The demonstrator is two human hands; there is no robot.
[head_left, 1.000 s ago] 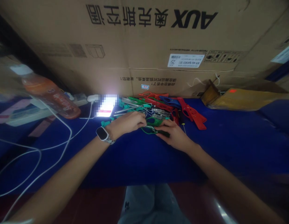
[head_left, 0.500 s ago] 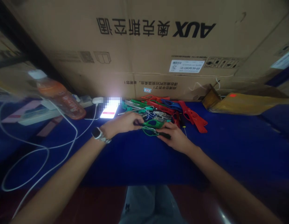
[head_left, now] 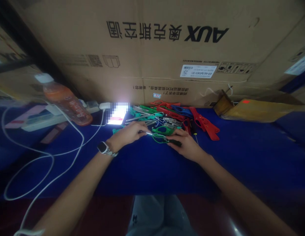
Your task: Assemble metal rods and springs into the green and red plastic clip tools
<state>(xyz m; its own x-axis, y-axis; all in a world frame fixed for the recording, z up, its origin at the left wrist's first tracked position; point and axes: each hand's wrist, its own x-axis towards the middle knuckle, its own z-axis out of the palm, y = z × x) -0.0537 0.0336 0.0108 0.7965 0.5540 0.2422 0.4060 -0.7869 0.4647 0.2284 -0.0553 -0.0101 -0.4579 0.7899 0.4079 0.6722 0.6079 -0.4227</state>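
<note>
My left hand [head_left: 137, 130] is closed in a pinch on the left end of a thin shiny metal rod [head_left: 149, 133], just left of the green part. My right hand [head_left: 183, 144] is closed around a green plastic piece [head_left: 164, 130] with an oval opening, shaped like the body of a long-nosed lighter. A thin white wire [head_left: 160, 134] and a green loop hang along its lower side. Something black [head_left: 175, 143] shows under the right fingers. Just behind both hands lies a pile of similar red plastic pieces [head_left: 204, 123], blue and green ones, and metal rods [head_left: 171, 122].
A lit phone [head_left: 118, 114] lies left of the pile, near a bottle of orange drink [head_left: 66, 101] and a looped white cable [head_left: 80, 144]. At the right stand a yellow packet [head_left: 258, 109] and a small brown box [head_left: 222, 103]. A large cardboard box [head_left: 152, 70] walls off the back.
My left hand has drawn slightly left, away from the green piece, and a bright metal rod now shows between them. My right hand keeps its grip. The view has shifted a little.
</note>
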